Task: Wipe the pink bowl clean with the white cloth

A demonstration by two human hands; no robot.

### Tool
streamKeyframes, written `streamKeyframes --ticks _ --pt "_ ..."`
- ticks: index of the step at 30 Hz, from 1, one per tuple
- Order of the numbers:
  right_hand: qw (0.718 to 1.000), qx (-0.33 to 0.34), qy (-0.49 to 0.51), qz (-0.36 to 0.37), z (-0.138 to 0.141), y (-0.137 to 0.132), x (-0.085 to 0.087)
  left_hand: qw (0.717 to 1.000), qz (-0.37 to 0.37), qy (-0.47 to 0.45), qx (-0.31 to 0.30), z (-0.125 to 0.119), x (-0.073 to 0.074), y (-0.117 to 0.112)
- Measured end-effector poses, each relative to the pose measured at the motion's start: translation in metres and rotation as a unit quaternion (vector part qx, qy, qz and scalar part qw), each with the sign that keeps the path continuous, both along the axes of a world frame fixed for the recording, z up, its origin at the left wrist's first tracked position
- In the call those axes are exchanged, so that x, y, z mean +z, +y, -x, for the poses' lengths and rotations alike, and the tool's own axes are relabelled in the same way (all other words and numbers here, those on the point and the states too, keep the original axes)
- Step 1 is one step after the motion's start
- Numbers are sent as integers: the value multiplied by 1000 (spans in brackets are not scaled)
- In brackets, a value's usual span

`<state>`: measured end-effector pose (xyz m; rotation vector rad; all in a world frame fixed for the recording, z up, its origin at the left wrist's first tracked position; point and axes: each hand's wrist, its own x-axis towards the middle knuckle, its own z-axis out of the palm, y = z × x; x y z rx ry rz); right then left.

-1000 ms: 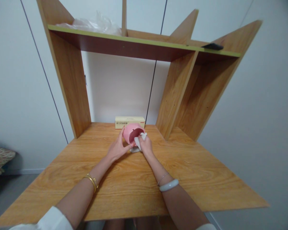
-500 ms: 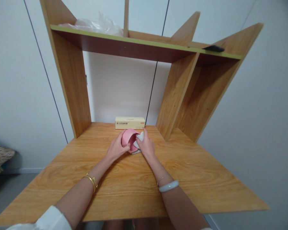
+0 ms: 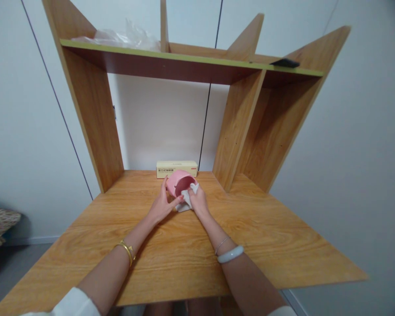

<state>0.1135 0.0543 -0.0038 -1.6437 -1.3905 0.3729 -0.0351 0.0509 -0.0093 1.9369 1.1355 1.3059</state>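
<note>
A pink cup [image 3: 179, 181] is held tilted just above the wooden desk [image 3: 276, 237], its mouth turned toward me and to the right. My left hand [image 3: 161, 205] grips the cup from the left side, thumb under its rim. My right hand [image 3: 197, 199] pinches a crumpled white cloth [image 3: 186, 197] and presses it against the cup's rim and inside. Both hands are closed. The part of the cloth inside the cup is hidden.
A long cream box [image 3: 177, 168] with red trim lies at the back of the desk behind the cup. Wooden uprights [image 3: 97, 109] flank the bay. The upper shelf carries a clear plastic bag [image 3: 125, 37] and a black object [image 3: 285, 63]. White wall stands behind.
The cup has been turned in my left hand while the cloth in my right hand moved around its rim. The view shifted slightly.
</note>
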Motion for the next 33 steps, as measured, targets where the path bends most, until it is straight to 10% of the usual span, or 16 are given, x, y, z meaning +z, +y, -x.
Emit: streamKeyframes --ticks 13,33 --pt "978 -29 -202 47 -2 -12 19 982 -43 160 92 10 19 -11" --pt "1000 27 -2 -5 0 -1 2 998 -55 23 34 0 5 -4"
